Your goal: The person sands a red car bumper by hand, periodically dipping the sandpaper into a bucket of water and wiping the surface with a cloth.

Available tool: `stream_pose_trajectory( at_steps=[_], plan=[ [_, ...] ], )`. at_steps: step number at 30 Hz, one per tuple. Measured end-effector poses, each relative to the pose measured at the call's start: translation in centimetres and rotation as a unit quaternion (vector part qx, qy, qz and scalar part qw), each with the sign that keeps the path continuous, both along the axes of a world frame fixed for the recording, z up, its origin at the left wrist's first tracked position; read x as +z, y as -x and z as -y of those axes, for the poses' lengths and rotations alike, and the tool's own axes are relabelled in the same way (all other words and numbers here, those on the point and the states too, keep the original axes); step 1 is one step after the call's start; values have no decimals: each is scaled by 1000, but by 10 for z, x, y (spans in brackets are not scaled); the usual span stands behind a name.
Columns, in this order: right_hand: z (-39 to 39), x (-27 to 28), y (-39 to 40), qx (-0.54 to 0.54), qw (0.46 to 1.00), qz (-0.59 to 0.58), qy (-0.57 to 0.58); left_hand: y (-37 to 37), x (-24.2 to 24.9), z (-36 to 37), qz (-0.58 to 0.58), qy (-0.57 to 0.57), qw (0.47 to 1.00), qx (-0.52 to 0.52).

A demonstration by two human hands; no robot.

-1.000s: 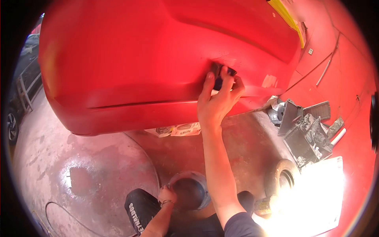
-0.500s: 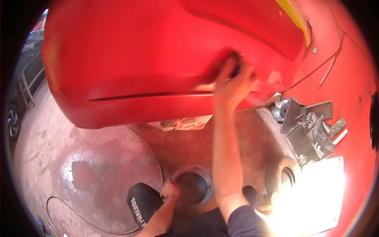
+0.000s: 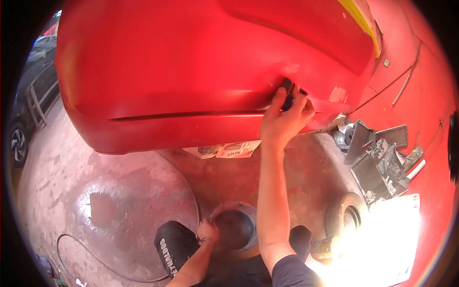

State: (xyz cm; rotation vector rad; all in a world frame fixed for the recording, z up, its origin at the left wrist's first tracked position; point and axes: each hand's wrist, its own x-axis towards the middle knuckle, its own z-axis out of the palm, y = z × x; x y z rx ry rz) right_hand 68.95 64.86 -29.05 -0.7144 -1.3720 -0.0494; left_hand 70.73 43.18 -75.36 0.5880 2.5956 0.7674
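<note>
A large red car bumper fills the upper part of the view, with a dark crease running along its lower side. My right hand is closed round a small black pad and presses it against the bumper near the crease's right end. Just above the pad is a paler, dull patch on the red surface. Low in the middle, a round bucket with dark contents stands between my knees. My left hand is closed at its left rim, its fingertips partly hidden.
Newspaper shows under the bumper. Dark scrap parts lie in a heap at right, with a tyre and a glaring white panel below. A hose curls over the floor; a dark car stands far left.
My right hand has slid the black pad down the bumper, nearer to the crease, and its motion blur is gone. My left hand stays at the bucket rim. The view has shifted slightly.
</note>
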Motion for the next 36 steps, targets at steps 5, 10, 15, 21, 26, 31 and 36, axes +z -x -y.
stream_pose_trajectory(
  at_steps=[5, 10, 15, 21, 26, 31, 36],
  plan=[
    [32, -3, -4, -1, 992, 82, -94, 0, 0, -6, -6, -15, 1000, 0],
    [39, -10, 12, 20, 992, 65, -107, -2, 16, -6, 5, -17, 1000, 12],
    [3, -1, -10, 7, 1000, -2, 14, -2, 7, -3, 11, -4, 1000, 10],
    [21, 11, 0, 28, 986, 103, -129, -1, 1, -10, -7, -24, 1000, 13],
    [15, 15, 8, 15, 993, 42, -107, -2, -1, -7, -29, -25, 999, 26],
    [4, 34, -3, -12, 993, 71, -97, 1, 2, -8, -5, -14, 1000, 22],
    [29, 12, -3, -4, 987, 118, -113, -2, 3, -7, 1, -15, 1000, 7]
  ],
)
